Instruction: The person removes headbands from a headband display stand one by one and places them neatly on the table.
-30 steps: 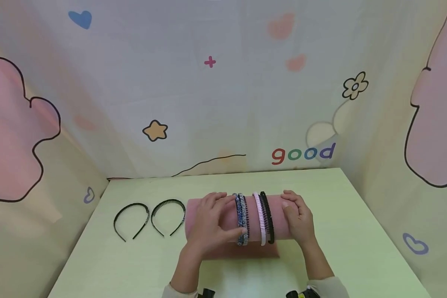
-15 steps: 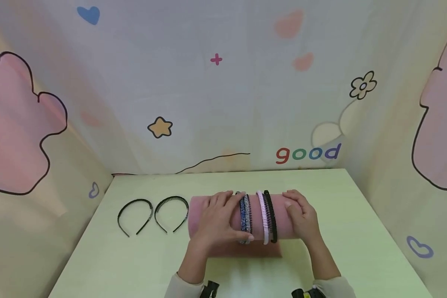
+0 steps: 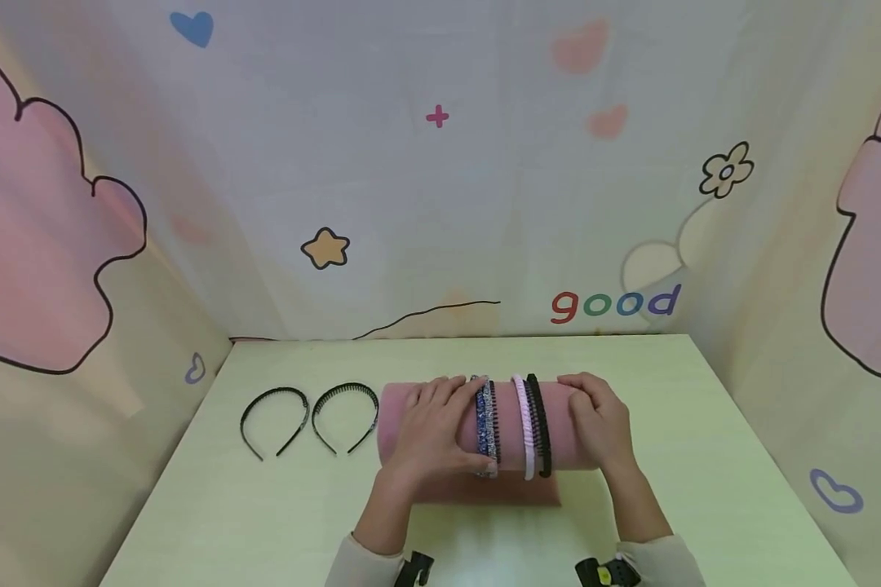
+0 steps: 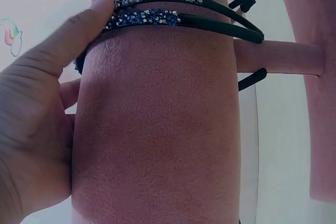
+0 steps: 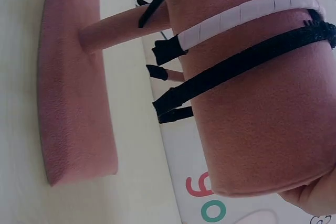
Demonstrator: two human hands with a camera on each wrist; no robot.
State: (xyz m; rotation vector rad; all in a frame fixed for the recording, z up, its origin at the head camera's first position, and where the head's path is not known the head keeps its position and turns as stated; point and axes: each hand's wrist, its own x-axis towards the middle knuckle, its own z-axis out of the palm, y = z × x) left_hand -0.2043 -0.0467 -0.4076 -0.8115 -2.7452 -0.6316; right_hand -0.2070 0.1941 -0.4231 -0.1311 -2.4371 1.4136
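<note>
On the table (image 3: 690, 465): glittery headbands (image 3: 482, 425) over a pink roll (image 3: 510, 424)

Left hand (image 3: 431, 432) curves round roll, thumb against these headbands, likely to even spacing; right hand (image 3: 605, 420) grips roll's right end, presumably to steady it

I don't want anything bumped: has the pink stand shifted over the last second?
No, not visibly either way: in the head view, the pink stand sits as close to the nearer loose headband as before.

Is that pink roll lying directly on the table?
No, the right wrist view shows a post between the pink roll and a pink base, keeping it off the table.
</note>
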